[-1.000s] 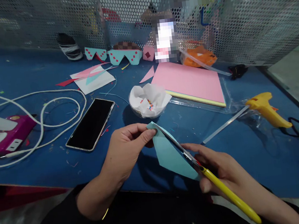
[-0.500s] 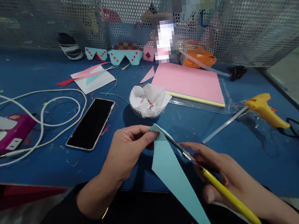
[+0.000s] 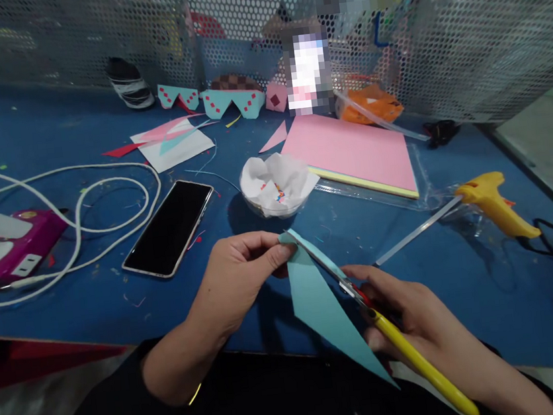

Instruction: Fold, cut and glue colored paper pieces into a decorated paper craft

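Note:
Between thumb and fingers my left hand point(image 3: 251, 270) pinches the top end of a light blue paper piece point(image 3: 316, 296). The paper hangs down and tapers to a point at the lower right, near my lap. Yellow-handled scissors point(image 3: 402, 346) are in my right hand point(image 3: 413, 312), their blades lying along the paper's upper right edge with the tips close to my left fingertips. A narrow light blue strip runs along the blades. Just beyond my hands is a bowl point(image 3: 281, 208) lined with white tissue, with small coloured bits inside.
A phone point(image 3: 169, 230) lies left of my hands, near a white cable and a purple power strip point(image 3: 25, 243). Pink sheets point(image 3: 350, 152) lie behind the bowl. A yellow glue gun point(image 3: 496, 206) with a glue stick is at right. Folded paper pieces point(image 3: 233, 104) stand along the back.
The scissor handles have closed somewhat, with my right thumb moving up toward the blades. The paper's hanging tip has swung upward. My left hand keeps its pinch almost in place.

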Demonstrator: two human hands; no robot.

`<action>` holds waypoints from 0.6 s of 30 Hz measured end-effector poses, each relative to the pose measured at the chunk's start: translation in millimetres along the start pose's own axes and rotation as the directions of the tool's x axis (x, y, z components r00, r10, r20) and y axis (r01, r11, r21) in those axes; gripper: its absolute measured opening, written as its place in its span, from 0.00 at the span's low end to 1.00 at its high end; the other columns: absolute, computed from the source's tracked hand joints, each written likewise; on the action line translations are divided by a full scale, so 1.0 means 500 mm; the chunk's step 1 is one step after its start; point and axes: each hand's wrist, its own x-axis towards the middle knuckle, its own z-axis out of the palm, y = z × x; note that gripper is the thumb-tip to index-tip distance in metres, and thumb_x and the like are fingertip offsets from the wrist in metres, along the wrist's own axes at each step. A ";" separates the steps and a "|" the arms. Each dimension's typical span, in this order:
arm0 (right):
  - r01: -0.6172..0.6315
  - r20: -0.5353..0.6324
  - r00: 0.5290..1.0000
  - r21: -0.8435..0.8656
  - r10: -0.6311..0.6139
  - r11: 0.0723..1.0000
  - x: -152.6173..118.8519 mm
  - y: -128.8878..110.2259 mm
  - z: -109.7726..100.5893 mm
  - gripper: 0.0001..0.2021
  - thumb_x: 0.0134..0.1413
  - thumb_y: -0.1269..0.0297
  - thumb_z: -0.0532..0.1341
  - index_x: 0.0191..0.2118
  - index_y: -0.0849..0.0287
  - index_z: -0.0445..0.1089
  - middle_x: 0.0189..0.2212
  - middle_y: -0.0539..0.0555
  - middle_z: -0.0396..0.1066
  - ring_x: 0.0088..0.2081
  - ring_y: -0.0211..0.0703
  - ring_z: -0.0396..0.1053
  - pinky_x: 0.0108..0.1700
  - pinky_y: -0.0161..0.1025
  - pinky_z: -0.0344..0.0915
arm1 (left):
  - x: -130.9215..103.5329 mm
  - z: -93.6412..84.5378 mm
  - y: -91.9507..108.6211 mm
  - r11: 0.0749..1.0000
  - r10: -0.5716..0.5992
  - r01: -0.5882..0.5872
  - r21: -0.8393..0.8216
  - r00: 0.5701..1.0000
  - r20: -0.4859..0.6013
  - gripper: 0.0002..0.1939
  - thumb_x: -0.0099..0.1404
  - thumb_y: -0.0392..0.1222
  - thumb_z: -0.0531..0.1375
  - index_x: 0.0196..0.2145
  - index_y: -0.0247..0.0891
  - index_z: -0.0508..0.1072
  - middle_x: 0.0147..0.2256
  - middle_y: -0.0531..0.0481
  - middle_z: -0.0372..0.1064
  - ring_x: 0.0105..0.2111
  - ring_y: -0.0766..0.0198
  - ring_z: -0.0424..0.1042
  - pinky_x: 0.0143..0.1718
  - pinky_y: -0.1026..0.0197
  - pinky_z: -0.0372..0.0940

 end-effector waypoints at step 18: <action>0.105 -0.222 0.974 0.226 -0.054 0.969 0.008 0.034 0.008 0.30 0.56 0.51 0.65 0.62 0.50 0.60 0.25 0.45 0.62 0.22 0.34 0.58 0.23 0.32 0.58 | 0.013 0.000 -0.015 1.000 0.004 -0.004 -0.024 1.000 -0.030 0.05 0.58 0.41 0.66 0.27 0.38 0.78 0.24 0.56 0.70 0.25 0.71 0.67 0.29 0.68 0.63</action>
